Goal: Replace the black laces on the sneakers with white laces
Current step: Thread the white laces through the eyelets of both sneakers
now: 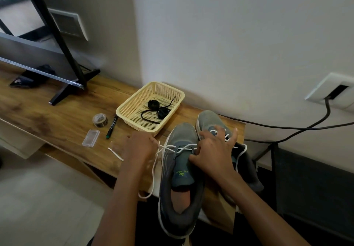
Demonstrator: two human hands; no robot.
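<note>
Left grip [140,146]: blurred, clamped on white lace [152,175]; fingertips hidden.
Right grip [212,150]: fingers apart, pressing near sneaker [180,169].
Far sneaker [208,120]: beyond right grip, mostly covered.

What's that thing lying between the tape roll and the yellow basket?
A black marker, lying on the table between the tape and the basket, as the head view shows.

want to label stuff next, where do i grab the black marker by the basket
Pinch the marker at its near half from above, fingers across the barrel. It lies flat on the table, its far end hemmed between basket and tape roll.
</note>
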